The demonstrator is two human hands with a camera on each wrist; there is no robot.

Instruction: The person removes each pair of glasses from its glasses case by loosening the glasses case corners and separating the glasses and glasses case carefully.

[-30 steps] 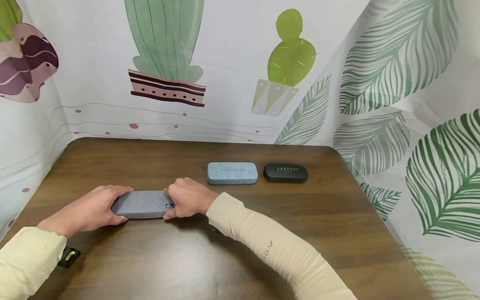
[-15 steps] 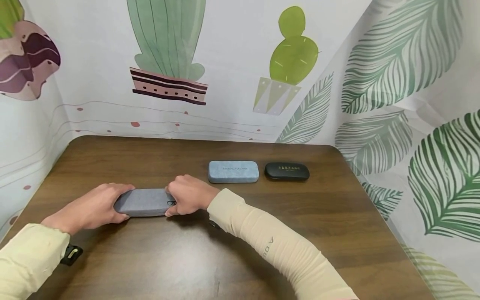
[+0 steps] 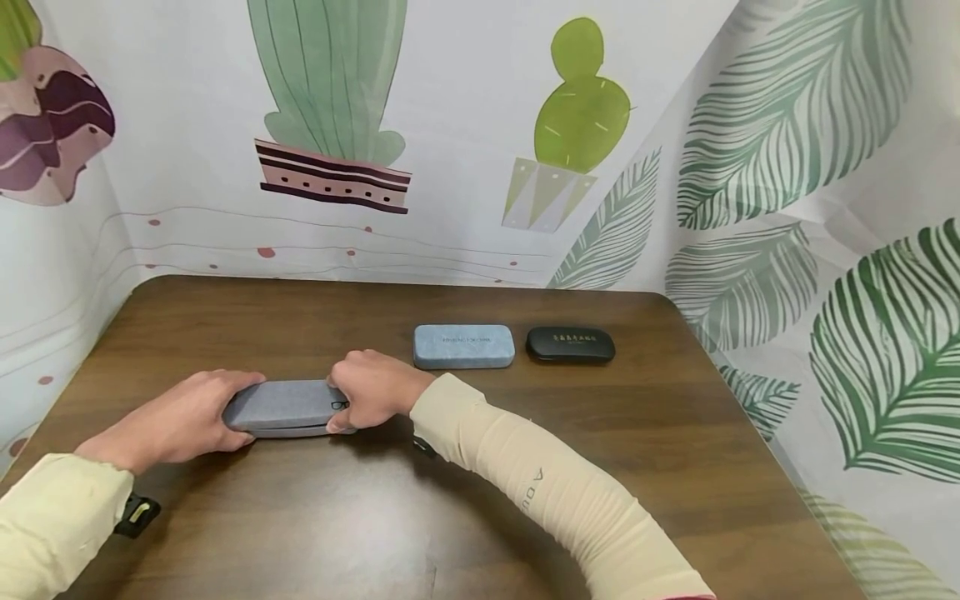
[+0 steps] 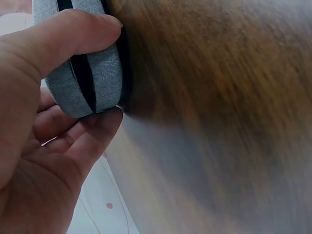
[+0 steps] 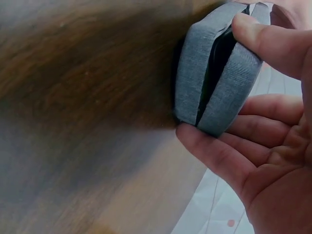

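Observation:
A grey fabric glasses case (image 3: 288, 404) with a small glasses print lies toward the left of the table. Its lid stands slightly raised, and a dark gap shows along the seam in both wrist views. My left hand (image 3: 183, 418) grips the left end, the thumb (image 4: 92, 31) on the near side and the fingers on the far side. At the other end my right hand (image 3: 378, 387) pinches the case, its thumb (image 5: 258, 36) at the edge of the lid near the gap. The inside of the case cannot be made out.
A light blue glasses case (image 3: 463, 347) and a black glasses case (image 3: 571, 344) lie side by side farther back on the brown wooden table (image 3: 600, 467). A printed cloth (image 3: 465, 125) with cacti and leaves hangs behind the table and along its sides.
The grey glasses case was closed in the earlier frames; now its lid has lifted a little along the near side. The right hand has risen slightly. The other cases have stayed put.

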